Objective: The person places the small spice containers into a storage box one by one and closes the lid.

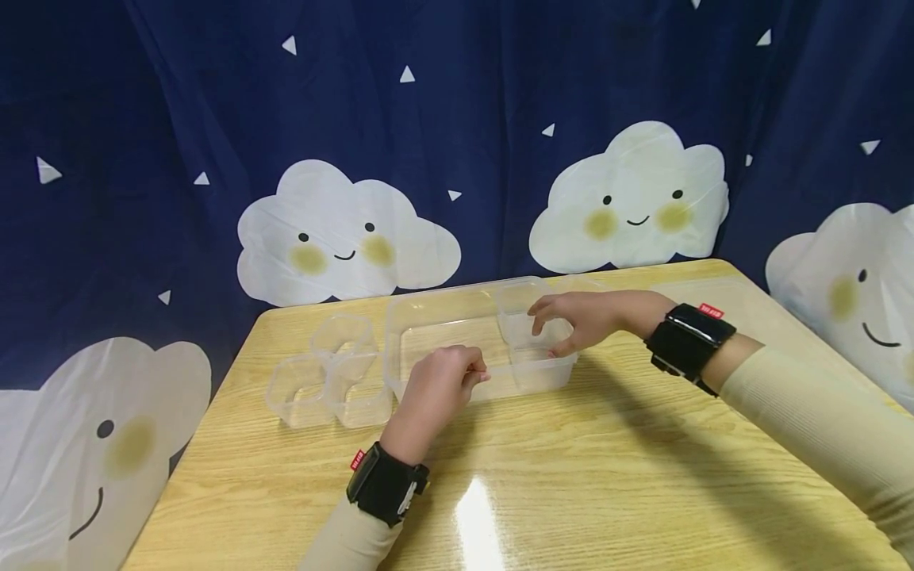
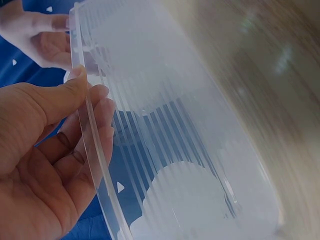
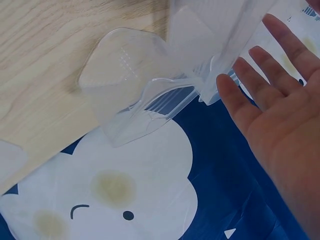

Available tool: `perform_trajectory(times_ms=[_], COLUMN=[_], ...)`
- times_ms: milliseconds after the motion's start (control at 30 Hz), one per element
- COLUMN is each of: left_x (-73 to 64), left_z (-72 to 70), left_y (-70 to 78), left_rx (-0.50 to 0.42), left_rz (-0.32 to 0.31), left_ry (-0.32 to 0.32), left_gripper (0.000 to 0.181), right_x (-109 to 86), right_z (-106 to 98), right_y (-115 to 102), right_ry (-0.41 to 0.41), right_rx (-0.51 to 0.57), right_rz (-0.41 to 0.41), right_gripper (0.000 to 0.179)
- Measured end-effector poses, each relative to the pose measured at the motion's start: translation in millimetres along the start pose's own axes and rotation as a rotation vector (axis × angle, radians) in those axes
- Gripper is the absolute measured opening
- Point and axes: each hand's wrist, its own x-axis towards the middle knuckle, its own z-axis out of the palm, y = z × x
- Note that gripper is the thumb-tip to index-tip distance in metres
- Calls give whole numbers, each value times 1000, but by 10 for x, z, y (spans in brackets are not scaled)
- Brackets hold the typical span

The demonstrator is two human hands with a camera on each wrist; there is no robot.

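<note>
A large clear plastic bin (image 1: pixel 450 342) lies lengthwise across the table, with smaller clear bins (image 1: pixel 531 373) standing inside its right end. My left hand (image 1: pixel 444 379) pinches the large bin's near rim. In the left wrist view the thumb (image 2: pixel 65 97) lies outside the rim (image 2: pixel 97 145) and the fingers curl over to the inside. At the right end my right hand (image 1: pixel 581 317) hovers over the small bins, thumb and fingers spread apart. The right wrist view shows its fingers (image 3: pixel 280 70) loosely extended next to the clear plastic walls, gripping nothing.
Three small clear cups with angular sides (image 1: pixel 360 396) stand together left of the large bin. Another clear angular container (image 3: pixel 122 65) shows beside it in the right wrist view. A dark blue curtain (image 1: pixel 493 119) with clouds hangs behind the wooden table (image 1: pixel 571 476).
</note>
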Motion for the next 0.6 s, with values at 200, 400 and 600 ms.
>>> perform_trajectory(times_ms=[200,400,600], left_x=[2,5,0], left_z=[1,-1,-4], left_y=[3,7,4], left_rx=[2,3,4], left_rz=[5,0,-2], left_ry=[8,0,-5], left_gripper=[11,10,10], right_x=[-24,-9,50], right_z=[4,68,234], right_y=[-12,-40,-184], right_ry=[10,80,157], right_rx=[-1,-16,-51], right_rz=[6,-32,-82], right_gripper=[35,38,40])
